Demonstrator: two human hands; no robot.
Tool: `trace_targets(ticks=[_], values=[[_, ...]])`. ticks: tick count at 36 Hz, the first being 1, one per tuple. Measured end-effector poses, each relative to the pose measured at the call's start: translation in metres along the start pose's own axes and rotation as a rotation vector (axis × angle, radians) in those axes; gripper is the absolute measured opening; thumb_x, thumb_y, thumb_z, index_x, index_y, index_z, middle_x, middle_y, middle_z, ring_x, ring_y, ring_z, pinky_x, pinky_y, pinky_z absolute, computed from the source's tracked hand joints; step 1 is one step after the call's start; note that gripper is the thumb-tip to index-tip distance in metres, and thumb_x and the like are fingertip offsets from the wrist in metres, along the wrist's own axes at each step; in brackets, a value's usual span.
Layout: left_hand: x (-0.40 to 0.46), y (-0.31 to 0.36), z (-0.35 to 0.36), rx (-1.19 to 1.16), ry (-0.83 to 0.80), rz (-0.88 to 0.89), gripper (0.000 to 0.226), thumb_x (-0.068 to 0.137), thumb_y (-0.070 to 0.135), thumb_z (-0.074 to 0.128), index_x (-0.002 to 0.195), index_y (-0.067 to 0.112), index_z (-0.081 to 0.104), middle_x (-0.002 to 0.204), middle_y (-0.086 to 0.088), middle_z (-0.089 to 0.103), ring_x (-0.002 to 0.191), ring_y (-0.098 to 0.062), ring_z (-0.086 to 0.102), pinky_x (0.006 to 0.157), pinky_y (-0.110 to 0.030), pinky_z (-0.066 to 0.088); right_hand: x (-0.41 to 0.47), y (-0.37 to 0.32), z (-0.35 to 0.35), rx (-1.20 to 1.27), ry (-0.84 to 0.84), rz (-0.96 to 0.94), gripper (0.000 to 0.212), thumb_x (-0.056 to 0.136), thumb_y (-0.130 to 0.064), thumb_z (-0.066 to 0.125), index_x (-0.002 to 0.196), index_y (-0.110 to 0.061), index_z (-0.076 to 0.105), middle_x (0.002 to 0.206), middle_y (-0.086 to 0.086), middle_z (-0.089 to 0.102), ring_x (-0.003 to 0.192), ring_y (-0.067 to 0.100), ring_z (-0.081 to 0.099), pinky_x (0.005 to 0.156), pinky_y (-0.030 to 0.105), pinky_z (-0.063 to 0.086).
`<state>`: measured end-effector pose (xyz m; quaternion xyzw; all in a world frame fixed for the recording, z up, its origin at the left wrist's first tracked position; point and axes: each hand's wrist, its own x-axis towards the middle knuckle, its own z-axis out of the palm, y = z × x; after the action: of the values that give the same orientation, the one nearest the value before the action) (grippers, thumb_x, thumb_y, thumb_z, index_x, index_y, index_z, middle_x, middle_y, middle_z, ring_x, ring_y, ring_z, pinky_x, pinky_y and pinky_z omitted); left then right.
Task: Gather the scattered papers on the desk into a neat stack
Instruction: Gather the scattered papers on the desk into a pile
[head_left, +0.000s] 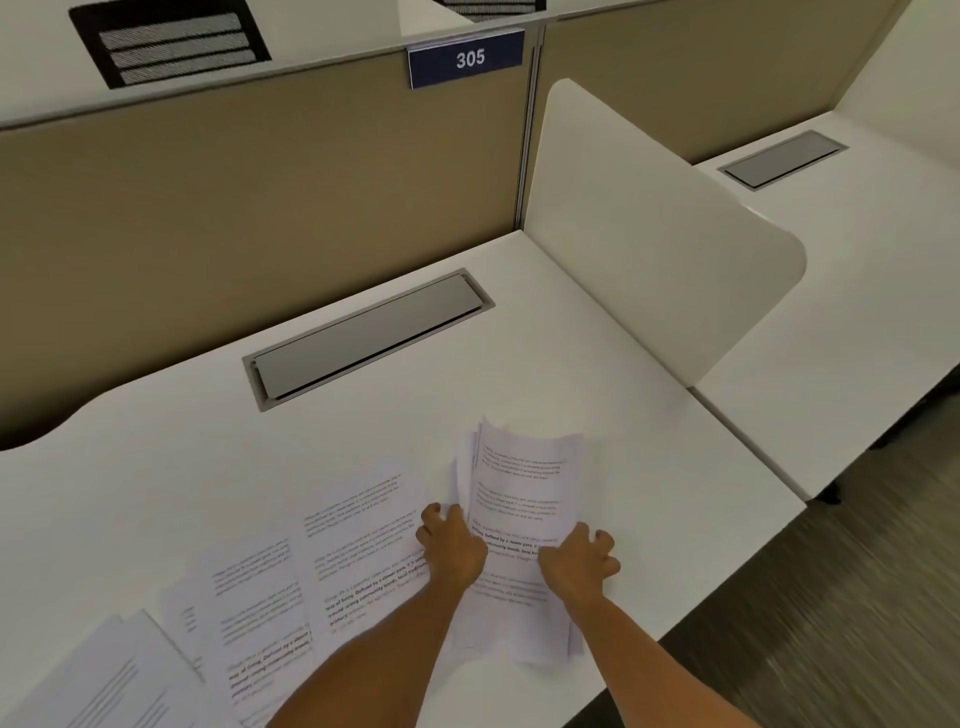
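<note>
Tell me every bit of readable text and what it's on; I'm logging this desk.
"305": white digits on the blue sign atop the partition.
Printed sheets, both the held bundle and the loose papers on the desk: lines of text, too blurred to read reliably.

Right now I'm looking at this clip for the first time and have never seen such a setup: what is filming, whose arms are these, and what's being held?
One camera, worn on a person's head, looks down at their own bare arms. The left hand and right hand hold a bundle of papers by its two sides, over a white desk. More loose sheets lie spread out to the left, not yet gathered. Behind them is a grey cable hatch, and a sign reads 305.
</note>
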<state>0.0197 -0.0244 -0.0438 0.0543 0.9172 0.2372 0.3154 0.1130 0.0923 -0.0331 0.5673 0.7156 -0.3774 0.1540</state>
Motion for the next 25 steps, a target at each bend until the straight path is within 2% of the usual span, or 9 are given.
trace_targets(ticks=[3,7,9,11,13,16,19,22,25], values=[[0.002,0.002,-0.001,-0.073,-0.02,0.002,0.044,0.094,0.008,0.052,0.138,0.006,0.043,0.153,-0.016,0.016,0.135,-0.036,0.028,0.106,-0.04,0.041,0.003,-0.002,-0.002,0.051,-0.019,-0.007,0.057,0.089,-0.017,0.06,0.139,-0.009,0.035,0.149,0.017,0.021,0.124,0.039,0.038,0.107,0.042,0.041],[0.004,-0.001,-0.009,-0.143,-0.028,0.032,0.039,0.093,0.006,0.055,0.13,0.0,0.048,0.143,-0.019,0.033,0.12,-0.031,0.051,0.101,-0.033,0.049,0.002,-0.005,-0.004,0.226,-0.017,-0.053,0.06,0.089,-0.007,0.06,0.141,-0.005,0.031,0.136,0.019,0.042,0.095,0.027,0.056,0.084,0.036,0.054],[0.004,-0.002,-0.012,-0.181,-0.039,0.047,0.032,0.091,0.006,0.054,0.123,0.0,0.052,0.127,-0.02,0.053,0.112,-0.033,0.058,0.098,-0.042,0.053,0.001,-0.006,-0.005,0.351,0.005,-0.046,0.055,0.091,-0.004,0.057,0.139,-0.005,0.032,0.115,0.013,0.058,0.089,0.024,0.061,0.077,0.038,0.056],[0.003,-0.002,-0.014,-0.224,-0.044,0.061,0.024,0.09,0.006,0.053,0.114,0.001,0.055,0.112,-0.019,0.064,0.105,-0.035,0.064,0.092,-0.049,0.055,0.0,-0.007,-0.007,0.464,0.02,-0.023,0.053,0.091,-0.001,0.056,0.139,-0.007,0.032,0.102,0.008,0.058,0.081,0.02,0.059,0.065,0.031,0.051],[0.003,0.001,-0.015,-0.242,-0.043,0.071,0.027,0.09,0.007,0.053,0.116,0.002,0.051,0.109,-0.015,0.066,0.1,-0.033,0.065,0.09,-0.048,0.056,-0.002,-0.007,-0.009,0.515,0.029,-0.015,0.059,0.092,-0.002,0.058,0.144,-0.009,0.03,0.108,0.012,0.06,0.086,0.022,0.059,0.069,0.031,0.05],[-0.001,0.006,-0.02,-0.332,-0.003,0.09,0.052,0.089,0.007,0.059,0.132,0.014,0.031,0.102,-0.009,0.063,0.087,-0.026,0.067,0.075,-0.037,0.06,-0.005,-0.013,-0.012,0.538,0.029,-0.036,0.066,0.091,-0.006,0.062,0.149,-0.012,0.031,0.128,0.016,0.06,0.095,0.024,0.058,0.08,0.033,0.05],[-0.002,0.008,-0.033,-0.376,0.043,0.113,0.068,0.086,0.01,0.063,0.137,0.02,0.021,0.104,-0.012,0.065,0.085,-0.027,0.067,0.067,-0.034,0.057,-0.007,-0.023,-0.014,0.546,0.002,-0.12,0.046,0.089,-0.008,0.062,0.135,-0.01,0.054,0.122,0.011,0.066,0.108,0.029,0.065,0.086,0.034,0.053],[-0.008,-0.003,-0.048,-0.419,0.076,0.136,0.063,0.087,0.013,0.067,0.14,0.014,0.032,0.116,-0.012,0.066,0.089,-0.019,0.063,0.072,-0.029,0.052,-0.015,-0.034,-0.015,0.516,-0.038,-0.183,0.029,0.088,-0.006,0.061,0.116,-0.008,0.067,0.108,0.009,0.073,0.1,0.028,0.069,0.08,0.032,0.055],[-0.013,-0.019,-0.066,-0.504,0.15,0.157,0.041,0.089,0.02,0.07,0.125,0.011,0.053,0.118,-0.005,0.068,0.092,-0.013,0.061,0.077,-0.025,0.048,-0.022,-0.049,-0.012,0.502,-0.086,-0.243,0.026,0.087,-0.005,0.062,0.112,-0.009,0.069,0.105,0.007,0.073,0.091,0.022,0.068,0.071,0.026,0.053]])
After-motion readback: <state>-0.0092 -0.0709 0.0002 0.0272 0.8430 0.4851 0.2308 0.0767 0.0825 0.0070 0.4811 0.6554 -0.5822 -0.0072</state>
